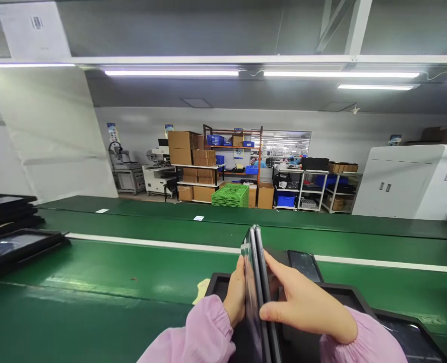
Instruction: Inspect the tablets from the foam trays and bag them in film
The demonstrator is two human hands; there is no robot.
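Two slim tablets stand on edge, side by side, between my hands over a black tray. My left hand presses flat along the outer face of the left tablet, which has a glossy surface. On the other side, my right hand grips the right tablet, its thumb on the near edge and its fingers partly hidden behind. The tablets' far ends meet or nearly meet; I cannot tell if a gap is between them. Behind my right hand lies another dark-screened tablet.
Black trays with dark screens are stacked at the left of the green bench. Another tray sits at the lower right. A yellow paper lies by my left sleeve. Green crates, shelves and cartons stand beyond the bench.
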